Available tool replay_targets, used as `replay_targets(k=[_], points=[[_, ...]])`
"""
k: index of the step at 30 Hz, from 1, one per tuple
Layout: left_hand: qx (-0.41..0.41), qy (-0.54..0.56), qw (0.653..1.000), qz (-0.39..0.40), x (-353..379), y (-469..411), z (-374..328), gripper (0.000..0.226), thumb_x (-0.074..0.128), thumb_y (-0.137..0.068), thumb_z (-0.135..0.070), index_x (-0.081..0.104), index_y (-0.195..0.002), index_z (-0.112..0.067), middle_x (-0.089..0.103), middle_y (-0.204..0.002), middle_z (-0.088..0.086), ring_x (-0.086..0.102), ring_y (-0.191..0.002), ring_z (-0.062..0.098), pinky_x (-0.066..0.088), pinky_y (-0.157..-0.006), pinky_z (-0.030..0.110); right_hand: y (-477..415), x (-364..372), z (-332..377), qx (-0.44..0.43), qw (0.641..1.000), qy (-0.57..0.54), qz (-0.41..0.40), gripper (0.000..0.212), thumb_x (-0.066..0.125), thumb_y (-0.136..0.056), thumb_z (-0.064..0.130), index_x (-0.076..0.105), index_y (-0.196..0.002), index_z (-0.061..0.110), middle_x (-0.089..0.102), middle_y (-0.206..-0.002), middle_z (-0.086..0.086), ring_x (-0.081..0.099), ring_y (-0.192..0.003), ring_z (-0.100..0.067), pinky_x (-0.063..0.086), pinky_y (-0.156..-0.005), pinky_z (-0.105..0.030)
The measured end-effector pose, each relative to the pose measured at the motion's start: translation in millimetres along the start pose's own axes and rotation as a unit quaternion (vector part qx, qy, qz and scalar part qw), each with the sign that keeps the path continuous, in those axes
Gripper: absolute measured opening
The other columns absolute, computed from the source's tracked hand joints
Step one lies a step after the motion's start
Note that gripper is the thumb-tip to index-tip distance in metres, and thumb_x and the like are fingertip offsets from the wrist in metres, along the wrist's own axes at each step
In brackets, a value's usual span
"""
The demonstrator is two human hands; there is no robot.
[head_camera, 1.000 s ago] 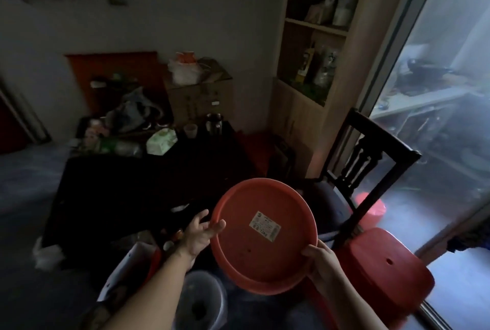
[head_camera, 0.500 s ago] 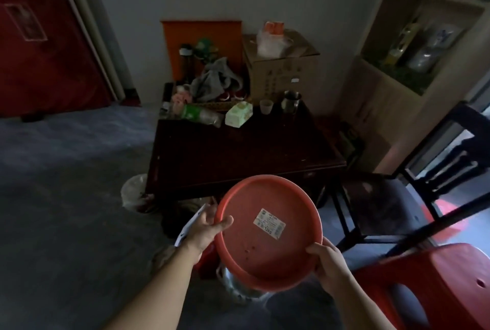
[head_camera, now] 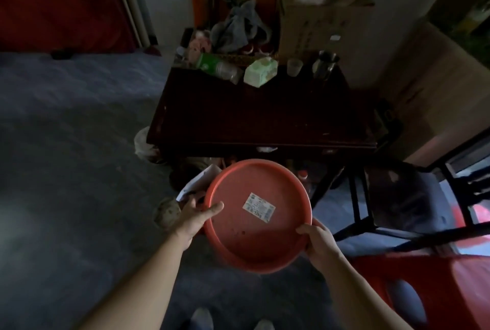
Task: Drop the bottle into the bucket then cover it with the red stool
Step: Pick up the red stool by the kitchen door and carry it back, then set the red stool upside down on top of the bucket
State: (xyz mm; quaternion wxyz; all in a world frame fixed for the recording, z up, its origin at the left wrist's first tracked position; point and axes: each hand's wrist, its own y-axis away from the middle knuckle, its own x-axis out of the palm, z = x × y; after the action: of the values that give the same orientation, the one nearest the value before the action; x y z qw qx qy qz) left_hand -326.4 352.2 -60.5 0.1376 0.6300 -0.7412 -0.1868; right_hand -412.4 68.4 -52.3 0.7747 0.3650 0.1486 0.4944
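I hold a round red plastic basin (head_camera: 238, 239) by its rim, its hollow side with a white sticker facing me. My left hand (head_camera: 197, 214) grips the left rim and my right hand (head_camera: 318, 242) the lower right rim. It hangs low over the floor in front of the dark table (head_camera: 252, 117). No bucket shows; the spot beneath the basin is hidden. A clear bottle with a green label (head_camera: 216, 67) lies on the table's far side. A red plastic stool (head_camera: 437, 276) stands at the lower right.
A black chair (head_camera: 397, 197) stands to the right of the table. A cardboard box (head_camera: 318, 17), a green tissue pack (head_camera: 258, 74) and cups (head_camera: 294, 66) crowd the table's back. Bottles and a white paper (head_camera: 201, 178) lie under the table. Grey floor spreads to the left.
My view has swung left and down. Both hands have lowered the red basin toward the floor, and the pale bucket seen below it earlier is now out of sight.
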Motion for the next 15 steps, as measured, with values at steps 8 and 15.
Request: replay_targets(k=[8,15], points=[[-0.005,-0.028,1.000,-0.009,14.4,-69.0,80.0,0.088,0.083,-0.045,-0.056,0.057,-0.121,-0.018,0.069,-0.112,0.004,0.066,-0.103,0.017,0.051,-0.076,0.023,-97.1,-11.5,-52.6,0.019,1.000,0.006,-0.007,0.032,0.048,-0.081,-0.016,0.060,-0.108,-0.004,0.055,-0.079,-0.022,0.053,-0.058,-0.029,0.049,-0.052,-0.036],[0.004,-0.027,1.000,-0.013,19.3,-165.7,191.8,0.126,0.080,-0.028,-0.073,0.042,-0.137,-0.024,0.058,-0.110,-0.017,0.054,-0.098,-0.004,0.043,-0.080,0.017,-228.4,-28.8,-128.5,0.012,1.000,0.014,0.013,0.035,0.049,-0.083,-0.015,0.062,-0.108,0.005,0.061,-0.082,-0.018,0.057,-0.063,-0.026,0.051,-0.053,-0.032]])
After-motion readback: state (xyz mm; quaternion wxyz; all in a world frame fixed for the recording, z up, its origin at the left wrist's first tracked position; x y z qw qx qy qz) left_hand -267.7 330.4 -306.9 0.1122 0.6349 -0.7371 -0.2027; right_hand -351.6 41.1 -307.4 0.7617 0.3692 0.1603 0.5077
